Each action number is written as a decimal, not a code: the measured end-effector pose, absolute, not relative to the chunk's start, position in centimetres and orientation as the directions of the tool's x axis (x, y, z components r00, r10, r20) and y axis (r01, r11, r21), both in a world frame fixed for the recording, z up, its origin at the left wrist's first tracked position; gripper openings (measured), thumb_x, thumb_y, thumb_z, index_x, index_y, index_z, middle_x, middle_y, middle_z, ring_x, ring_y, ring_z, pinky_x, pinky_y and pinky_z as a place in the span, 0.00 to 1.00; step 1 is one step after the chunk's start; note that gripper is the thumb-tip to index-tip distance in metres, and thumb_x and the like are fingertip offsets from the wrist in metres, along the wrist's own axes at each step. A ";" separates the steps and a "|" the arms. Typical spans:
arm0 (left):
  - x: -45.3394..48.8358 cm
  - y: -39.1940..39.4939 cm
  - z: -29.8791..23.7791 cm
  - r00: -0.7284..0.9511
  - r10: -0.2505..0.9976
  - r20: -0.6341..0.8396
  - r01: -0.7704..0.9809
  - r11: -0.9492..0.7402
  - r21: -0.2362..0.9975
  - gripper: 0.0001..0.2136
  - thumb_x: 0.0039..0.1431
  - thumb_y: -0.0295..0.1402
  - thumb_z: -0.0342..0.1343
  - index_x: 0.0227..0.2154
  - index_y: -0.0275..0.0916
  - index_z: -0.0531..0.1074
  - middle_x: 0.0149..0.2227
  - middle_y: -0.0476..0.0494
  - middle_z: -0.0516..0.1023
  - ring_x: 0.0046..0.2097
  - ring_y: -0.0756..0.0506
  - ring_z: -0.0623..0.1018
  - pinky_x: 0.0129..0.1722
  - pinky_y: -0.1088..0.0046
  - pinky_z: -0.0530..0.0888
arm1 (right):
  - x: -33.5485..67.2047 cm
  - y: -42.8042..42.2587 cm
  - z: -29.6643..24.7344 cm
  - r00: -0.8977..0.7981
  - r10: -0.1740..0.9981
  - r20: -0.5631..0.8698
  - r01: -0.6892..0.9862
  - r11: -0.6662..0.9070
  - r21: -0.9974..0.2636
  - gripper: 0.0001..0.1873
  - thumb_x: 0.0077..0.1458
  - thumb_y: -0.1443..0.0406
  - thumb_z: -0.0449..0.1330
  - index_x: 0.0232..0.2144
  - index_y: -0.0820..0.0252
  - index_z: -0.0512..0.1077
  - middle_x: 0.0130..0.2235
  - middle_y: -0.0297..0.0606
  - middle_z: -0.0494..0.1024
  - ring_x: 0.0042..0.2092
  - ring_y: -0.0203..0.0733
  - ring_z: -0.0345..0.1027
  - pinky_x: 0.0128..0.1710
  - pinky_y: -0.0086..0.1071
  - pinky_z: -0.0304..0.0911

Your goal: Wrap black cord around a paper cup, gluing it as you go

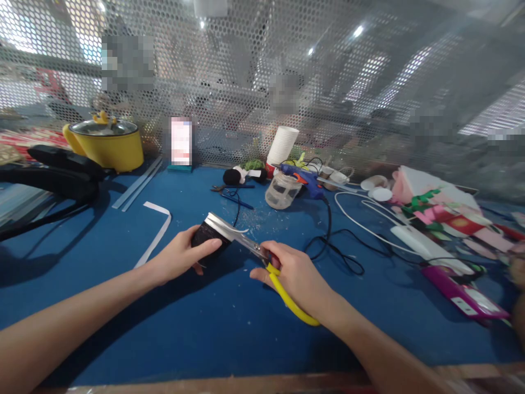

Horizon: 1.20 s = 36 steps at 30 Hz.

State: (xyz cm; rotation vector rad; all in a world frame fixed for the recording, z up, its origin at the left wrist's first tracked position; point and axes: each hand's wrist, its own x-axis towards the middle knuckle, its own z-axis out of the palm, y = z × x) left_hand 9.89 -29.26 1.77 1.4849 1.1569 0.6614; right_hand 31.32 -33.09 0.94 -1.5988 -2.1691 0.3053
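Note:
My left hand (180, 254) is wrapped round a small black jar-like object (207, 234) with a shiny silver rim, held tilted just above the blue table (205, 328). My right hand (295, 276) grips yellow-handled scissors (283, 290). The metal blades (248, 246) point left and meet the silver rim of the black object. Both hands are closed on what they hold, near the middle of the table.
A blue glue gun (305, 180) rests on a clear jar (282, 191), its black cord trailing right. White strips (158, 230), a yellow pot (106, 143), a white charger and cable (414, 241), a pink phone (463, 293) and paper craft pieces (435, 205) lie around. Perforated mesh walls the back.

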 end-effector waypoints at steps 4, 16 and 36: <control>9.8 -29.1 1.5 0.360 0.921 -0.148 0.303 0.035 0.952 0.20 0.46 0.41 0.54 0.39 0.32 0.65 0.32 0.40 0.70 0.26 0.47 0.71 0.19 0.75 0.70 | 31.2 -33.2 1.0 -0.249 0.944 0.216 0.854 0.319 -0.410 0.14 0.44 0.56 0.59 0.29 0.58 0.66 0.21 0.30 0.64 0.23 0.35 0.59 0.23 0.27 0.55; 9.2 -28.5 2.1 0.487 0.833 -0.263 -0.060 0.332 0.941 0.22 0.50 0.46 0.50 0.41 0.33 0.65 0.35 0.37 0.72 0.32 0.45 0.74 0.31 0.67 0.72 | 31.3 -33.2 1.0 -0.233 0.938 0.256 0.841 0.326 -0.431 0.14 0.45 0.55 0.58 0.30 0.59 0.65 0.21 0.30 0.63 0.23 0.34 0.57 0.24 0.27 0.55; 9.7 -28.9 1.9 0.457 0.848 -0.268 0.084 0.259 0.962 0.19 0.48 0.42 0.53 0.37 0.32 0.62 0.29 0.45 0.66 0.29 0.47 0.72 0.21 0.74 0.70 | 31.4 -33.2 0.9 -0.250 0.934 0.254 0.858 0.335 -0.390 0.16 0.43 0.54 0.59 0.30 0.59 0.65 0.22 0.31 0.64 0.24 0.35 0.59 0.25 0.27 0.55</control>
